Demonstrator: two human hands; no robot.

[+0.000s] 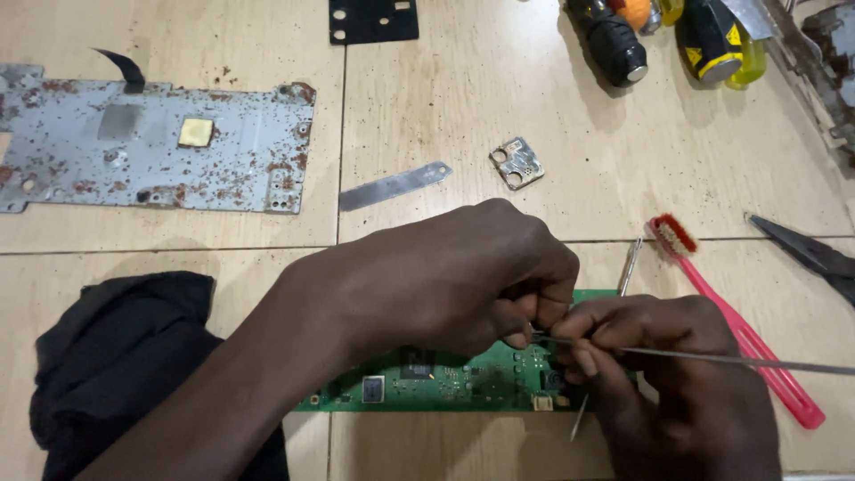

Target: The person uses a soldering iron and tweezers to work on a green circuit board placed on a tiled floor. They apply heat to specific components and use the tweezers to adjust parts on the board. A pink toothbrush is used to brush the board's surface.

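Nearest the camera: right hand [659,356], low right of centre, fingers pinched together on a thin metal rod [739,359] that runs off to the right edge. A second thin metal tool [581,419] pokes out below that hand, tip down; how it is gripped is hidden.

Left to right from there:
- Near left: black cloth [125,356], bunched on the counter [499,134].
- Far left: rusty metal plate [151,147] lying flat, a small brass-coloured square on it.
- Centre: left hand [463,276] comes in from the left, fingers curled together at the rod's tip, just touching the right hand. Beneath both hands lies the green board [436,381], flat on the counter near the front edge, mostly covered.
- Behind the hands: flat metal strip [394,185], small metal bracket [517,163].
- Right: pink brush [730,312] lying at an angle beside the board; pliers [810,254] at the edge; screwdrivers [659,36] far right.

Judgement: fine work on the board's right end is in hand, the rod's tip being set or levered at one spot. The next move looks to call for a steady board, light pressure, and the tip kept off neighbouring parts.
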